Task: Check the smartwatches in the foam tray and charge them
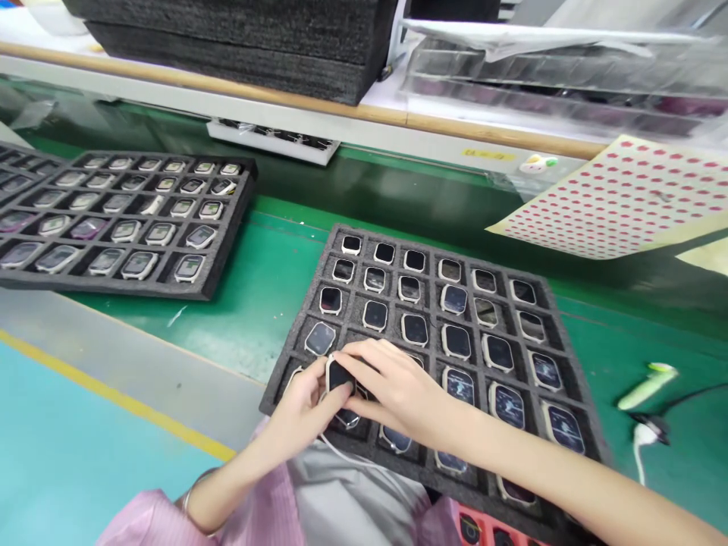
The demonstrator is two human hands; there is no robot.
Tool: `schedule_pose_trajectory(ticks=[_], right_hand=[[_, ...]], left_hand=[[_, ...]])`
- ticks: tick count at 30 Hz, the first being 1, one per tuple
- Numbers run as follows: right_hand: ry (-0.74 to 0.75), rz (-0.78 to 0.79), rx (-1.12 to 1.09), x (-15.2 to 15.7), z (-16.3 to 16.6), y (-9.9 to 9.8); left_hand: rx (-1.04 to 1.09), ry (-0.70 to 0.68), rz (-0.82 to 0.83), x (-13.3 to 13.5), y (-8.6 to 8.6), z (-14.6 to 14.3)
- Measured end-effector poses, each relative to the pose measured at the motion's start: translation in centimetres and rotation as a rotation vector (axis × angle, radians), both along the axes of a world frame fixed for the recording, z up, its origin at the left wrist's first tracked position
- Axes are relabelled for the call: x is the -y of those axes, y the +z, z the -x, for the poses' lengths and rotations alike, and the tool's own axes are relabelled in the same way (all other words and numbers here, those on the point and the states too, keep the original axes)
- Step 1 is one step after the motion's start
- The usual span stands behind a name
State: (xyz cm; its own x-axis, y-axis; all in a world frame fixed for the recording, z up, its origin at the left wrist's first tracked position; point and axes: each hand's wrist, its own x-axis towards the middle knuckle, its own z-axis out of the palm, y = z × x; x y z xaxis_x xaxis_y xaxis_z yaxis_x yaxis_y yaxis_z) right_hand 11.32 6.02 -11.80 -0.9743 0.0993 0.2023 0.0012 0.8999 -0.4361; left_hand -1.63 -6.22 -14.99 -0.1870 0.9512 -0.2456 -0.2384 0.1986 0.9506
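Note:
Between my two hands is a smartwatch case (340, 376) with a dark screen, held above the near left part of a black foam tray (353, 330). My left hand (307, 402) grips it from the left, the thumb across the lower screen. From the right, my right hand (392, 383) closes its fingers on the upper and right edges. A white cable (341, 453) runs below my hands along the tray's near edge. Strapless watch cases such as this one (456, 341) sit in the tray's compartments; my right hand and forearm hide some of them.
Another foam tray of watches (213, 262) lies at the left. On the right are a green-and-white tool (648, 387) and a white cable plug (645, 434). A sheet of red dots (619, 197) hangs from the shelf edge. Black foam (239, 49) is stacked above.

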Motion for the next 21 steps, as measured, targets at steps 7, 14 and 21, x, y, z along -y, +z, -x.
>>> schedule_pose_trajectory(ticks=[7,14,21], right_hand=[[-0.01,0.052,-0.049,-0.1,-0.6,-0.7],[-0.047,0.135,-0.119,0.2,-0.7,-1.6],[-0.09,0.215,-0.164,0.5,-0.8,-1.7]], left_hand=[[0.028,-0.044,-0.038,-0.1,-0.1,-0.2],[-0.013,-0.051,-0.065,0.2,0.1,0.1],[-0.044,-0.06,-0.068,0.5,-0.2,0.2]])
